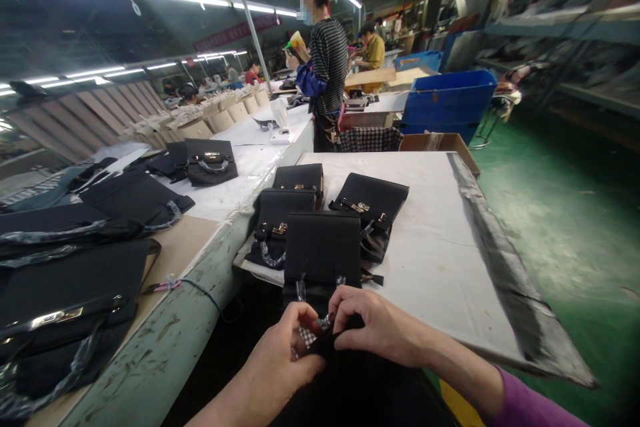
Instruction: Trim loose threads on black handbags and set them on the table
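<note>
A black handbag (323,250) stands at the near edge of the white-topped table, its broad flat panel facing me and the clear-wrapped ends of its handle below. At its lower edge, my left hand (287,350) is closed with thumb and fingers on dark material of the bag. My right hand (373,327) pinches the same part from the other side, the fingertips of both hands almost meeting. What exactly lies between the fingers is partly hidden. Just behind stand more black handbags (376,200) with gold-coloured clasps.
On my left, a long bench (200,280) carries several black bags (65,307) and small scissors (163,287) with pink handles. A person in a striped top (327,63) stands beyond the table. Blue bins (445,107) and a cardboard box (440,142) are behind it.
</note>
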Demonstrator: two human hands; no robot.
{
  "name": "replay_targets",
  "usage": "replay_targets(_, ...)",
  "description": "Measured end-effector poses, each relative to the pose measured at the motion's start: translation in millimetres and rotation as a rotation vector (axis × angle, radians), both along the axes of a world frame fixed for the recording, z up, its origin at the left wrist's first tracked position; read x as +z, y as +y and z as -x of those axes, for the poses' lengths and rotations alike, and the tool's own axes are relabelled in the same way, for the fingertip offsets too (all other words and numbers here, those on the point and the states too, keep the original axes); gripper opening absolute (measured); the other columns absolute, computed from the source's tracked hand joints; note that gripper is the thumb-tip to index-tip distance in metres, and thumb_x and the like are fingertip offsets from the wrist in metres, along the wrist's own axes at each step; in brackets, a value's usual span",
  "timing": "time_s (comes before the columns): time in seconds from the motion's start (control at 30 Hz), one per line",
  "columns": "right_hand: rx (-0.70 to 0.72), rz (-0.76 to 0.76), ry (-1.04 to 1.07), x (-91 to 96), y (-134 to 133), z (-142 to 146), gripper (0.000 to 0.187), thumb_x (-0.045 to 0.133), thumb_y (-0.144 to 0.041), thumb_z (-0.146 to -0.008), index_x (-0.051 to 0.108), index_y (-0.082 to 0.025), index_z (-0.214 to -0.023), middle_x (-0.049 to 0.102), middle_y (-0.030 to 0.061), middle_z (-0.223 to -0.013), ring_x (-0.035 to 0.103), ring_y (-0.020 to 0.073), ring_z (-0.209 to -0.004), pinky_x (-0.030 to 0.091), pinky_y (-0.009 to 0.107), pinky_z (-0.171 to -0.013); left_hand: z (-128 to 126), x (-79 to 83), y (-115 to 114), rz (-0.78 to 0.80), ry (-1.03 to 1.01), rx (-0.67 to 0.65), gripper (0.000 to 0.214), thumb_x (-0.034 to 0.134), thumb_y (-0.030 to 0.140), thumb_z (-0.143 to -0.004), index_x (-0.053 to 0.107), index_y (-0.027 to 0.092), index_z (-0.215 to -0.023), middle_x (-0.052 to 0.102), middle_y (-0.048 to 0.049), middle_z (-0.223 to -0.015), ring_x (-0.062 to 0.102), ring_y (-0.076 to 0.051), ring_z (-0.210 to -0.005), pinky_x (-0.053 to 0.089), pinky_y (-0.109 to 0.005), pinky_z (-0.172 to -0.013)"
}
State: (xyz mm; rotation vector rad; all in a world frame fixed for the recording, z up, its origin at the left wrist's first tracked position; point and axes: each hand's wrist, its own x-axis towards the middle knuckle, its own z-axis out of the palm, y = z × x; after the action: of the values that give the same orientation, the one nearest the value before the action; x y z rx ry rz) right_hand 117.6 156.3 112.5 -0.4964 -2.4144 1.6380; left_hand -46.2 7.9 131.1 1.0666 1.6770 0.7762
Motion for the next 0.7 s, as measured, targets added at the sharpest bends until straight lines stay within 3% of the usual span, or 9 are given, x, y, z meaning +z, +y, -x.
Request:
replay_targets(0.43, -0.095, -0.061, 0.007, -2.9, -3.5, 0.7, 0.012, 0.071, -0.005, -0.071, 0.07, -0.017, -0.067, 0.068, 0.0011, -0.092, 0.066, 0.0148, -0.08, 0.048, 0.024, -0.073, 3.5, 3.9, -3.0, 0.052, -0.201, 0.066, 0.015, 0.07, 0.019, -0.078, 0.074, 0.016, -0.092, 0.073, 0.0006, -0.085, 0.062, -0.016, -0.079, 0.045, -0.024, -0.071)
replay_targets(0.7, -0.179, -0.053, -0.018, -7.6, -5.3, 5.2, 0.014, 0.069, -0.007, -0.067, 0.064, -0.017, -0.06, 0.072, 0.0007, -0.085, 0.066, 0.0149, -0.075, 0.046, 0.023, -0.066, 1.1, 8.5, -2.1, 0.053, -0.185, 0.088, 0.01, 0.069, 0.016, -0.077, 0.075, 0.016, -0.085, 0.072, 0.0023, -0.079, 0.061, -0.014, -0.074, 0.044, -0.022, -0.067)
